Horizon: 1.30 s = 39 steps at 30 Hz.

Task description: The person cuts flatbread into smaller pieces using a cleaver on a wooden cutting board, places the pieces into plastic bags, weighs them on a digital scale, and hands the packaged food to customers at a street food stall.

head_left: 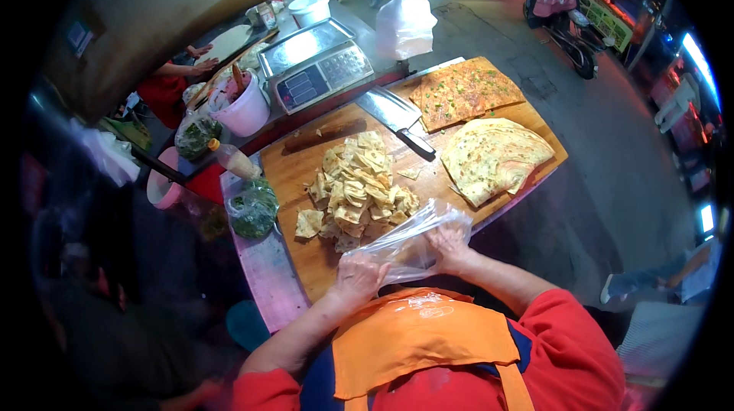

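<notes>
Between my two hands a clear plastic bag [413, 246] is stretched at the near edge of the wooden cutting board [302, 258]. My left hand [359, 273] is closed on one side of the bag, and my right hand [451, 249] grips the other. Just beyond the bag lies a heap of cut flatbread pieces [355, 181]. To the right sit a folded flatbread [497, 155] and, farther back, a browned flatbread slab [468, 94] dotted with green bits. A cleaver [394, 116] with a black handle rests between the heap and the breads.
A rolling pin [325, 136] lies at the board's far left. Left of the board are bagged greens [254, 208] and a bottle [233, 160]. Behind stand a scale [325, 74], a pink bucket [243, 109] and white bags [405, 25]. Another person's hands [202, 59] are at far left.
</notes>
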Each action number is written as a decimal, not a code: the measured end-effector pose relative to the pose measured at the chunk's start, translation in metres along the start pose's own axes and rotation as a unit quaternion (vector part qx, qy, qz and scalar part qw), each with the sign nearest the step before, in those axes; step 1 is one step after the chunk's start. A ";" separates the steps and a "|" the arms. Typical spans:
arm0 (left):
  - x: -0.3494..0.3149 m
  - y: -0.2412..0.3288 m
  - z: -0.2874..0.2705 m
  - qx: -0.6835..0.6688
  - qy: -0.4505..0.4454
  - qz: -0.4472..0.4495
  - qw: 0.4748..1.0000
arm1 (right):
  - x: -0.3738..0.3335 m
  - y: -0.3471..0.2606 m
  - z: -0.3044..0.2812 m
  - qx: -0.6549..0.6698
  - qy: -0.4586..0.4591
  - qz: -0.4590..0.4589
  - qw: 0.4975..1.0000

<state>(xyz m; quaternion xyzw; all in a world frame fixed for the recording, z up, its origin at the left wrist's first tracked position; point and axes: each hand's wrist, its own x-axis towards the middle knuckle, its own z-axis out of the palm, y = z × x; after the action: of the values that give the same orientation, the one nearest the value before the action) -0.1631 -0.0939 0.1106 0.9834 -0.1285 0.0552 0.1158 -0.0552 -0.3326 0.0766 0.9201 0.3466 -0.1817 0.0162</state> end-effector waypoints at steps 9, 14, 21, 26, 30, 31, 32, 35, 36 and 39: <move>-0.057 -0.152 -0.015 0.032 -0.165 -0.296 0.940 | 0.087 -0.162 -0.055 -0.064 0.216 -0.203 0.953; -0.059 -0.215 0.030 0.009 -0.095 -0.236 0.967 | 0.136 -0.202 -0.040 -0.050 0.222 -0.203 0.952; -0.022 -0.197 0.067 -0.134 -0.141 -0.144 0.970 | 0.091 -0.138 -0.045 0.066 0.125 -0.061 0.988; 0.022 -0.152 0.094 -0.275 -0.290 -0.206 0.893 | 0.094 -0.081 -0.024 0.102 0.135 0.161 0.972; 0.032 -0.136 0.076 -0.246 -0.025 -0.089 0.965 | 0.102 -0.040 0.008 0.182 0.197 0.176 0.947; 0.036 -0.135 0.068 -0.236 -0.028 -0.096 0.967 | 0.108 -0.030 0.015 0.209 0.191 0.161 0.945; 0.041 -0.133 0.065 -0.227 -0.031 -0.103 0.968 | 0.111 -0.022 0.022 0.207 0.189 0.146 0.949; 0.045 -0.138 0.071 -0.278 -0.021 -0.191 0.941 | 0.125 -0.018 0.013 0.220 0.186 0.108 0.951; 0.045 -0.142 0.077 -0.273 -0.015 -0.185 0.944 | 0.131 -0.019 0.020 0.221 0.201 0.104 0.949; 0.054 -0.143 0.090 -0.236 0.064 -0.163 0.956 | 0.150 -0.016 0.038 0.210 0.211 0.105 0.949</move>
<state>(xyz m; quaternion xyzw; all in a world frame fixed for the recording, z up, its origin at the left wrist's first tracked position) -0.0661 0.0055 0.0009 0.9301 0.0314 0.0667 0.3598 0.0266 -0.2313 -0.0093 0.9513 0.1971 -0.0490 -0.2318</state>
